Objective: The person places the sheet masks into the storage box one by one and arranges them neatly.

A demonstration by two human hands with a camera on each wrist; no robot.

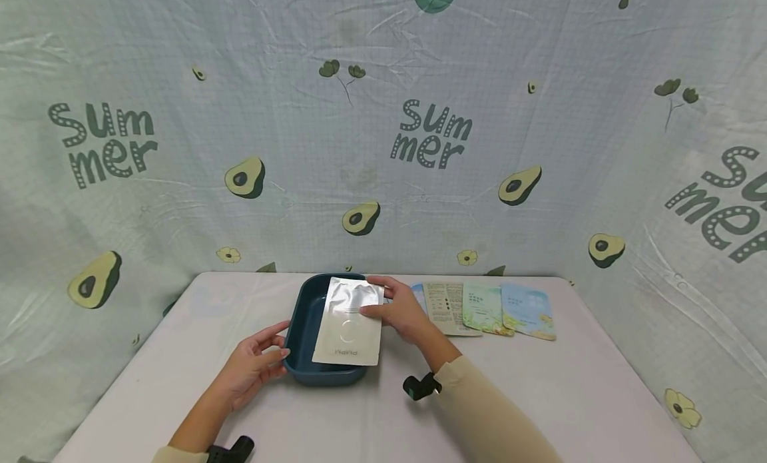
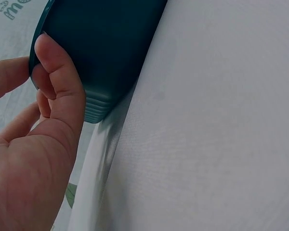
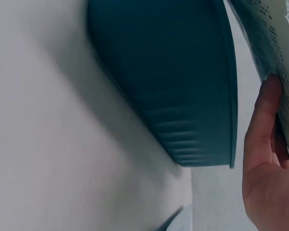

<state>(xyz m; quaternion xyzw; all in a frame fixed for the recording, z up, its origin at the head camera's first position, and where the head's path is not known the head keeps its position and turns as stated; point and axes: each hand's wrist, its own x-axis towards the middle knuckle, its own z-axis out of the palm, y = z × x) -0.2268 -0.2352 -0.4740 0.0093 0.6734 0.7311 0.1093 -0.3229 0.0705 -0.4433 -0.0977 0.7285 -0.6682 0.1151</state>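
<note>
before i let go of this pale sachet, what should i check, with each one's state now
1. Sachet secured: ok, the right grip pinches its edge.
2. Bin steadied: ok, the left grip holds its rim.
3. Sachet down inside the bin: not ok, it is held above the rim.
4. Bin floor beneath the sachet: cannot tell, hidden.
5. Other sachets outside: ok, visible ones lie right of the bin.

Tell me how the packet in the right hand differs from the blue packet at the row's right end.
The held packet is cream with a shiny silver end; the blue packet is pale blue with a yellowish print near its lower edge. The held packet is raised in the right hand; the blue packet lies on the table. Both are thin and roughly rectangular.
</note>
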